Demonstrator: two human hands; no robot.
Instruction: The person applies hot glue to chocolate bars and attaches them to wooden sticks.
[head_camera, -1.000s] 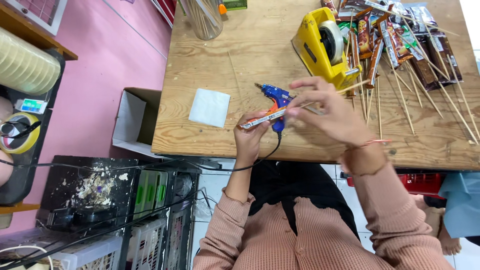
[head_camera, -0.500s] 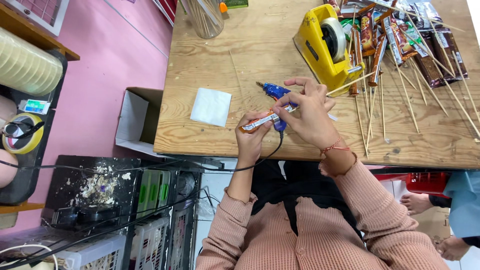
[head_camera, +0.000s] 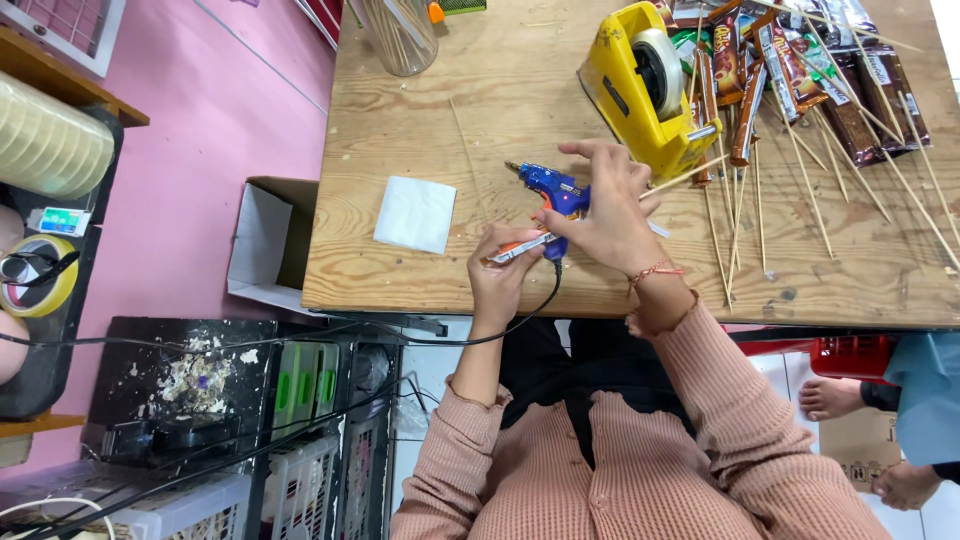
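Observation:
My left hand (head_camera: 503, 272) grips a small orange and white packet (head_camera: 520, 247) just above the near edge of the wooden table (head_camera: 420, 120). My right hand (head_camera: 608, 205) covers the handle of a blue glue gun (head_camera: 545, 185), whose nozzle points left. A thin bamboo skewer (head_camera: 690, 172) runs from my right fingers toward the yellow tape dispenser (head_camera: 640, 85). The packet and the gun's grip meet between my two hands. The gun's black cable (head_camera: 530, 315) hangs over the table edge.
A white paper square (head_camera: 415, 213) lies left of my hands. Several snack packets on skewers (head_camera: 810, 80) are spread at the right. A glass jar of sticks (head_camera: 400, 35) stands at the far edge. An open cardboard box (head_camera: 268, 245) sits beside the table. Another person's foot (head_camera: 830, 397) is at lower right.
My right hand has moved left from beside the glue gun to over its handle, closing in on the packet held in my left hand. The left hand has hardly shifted.

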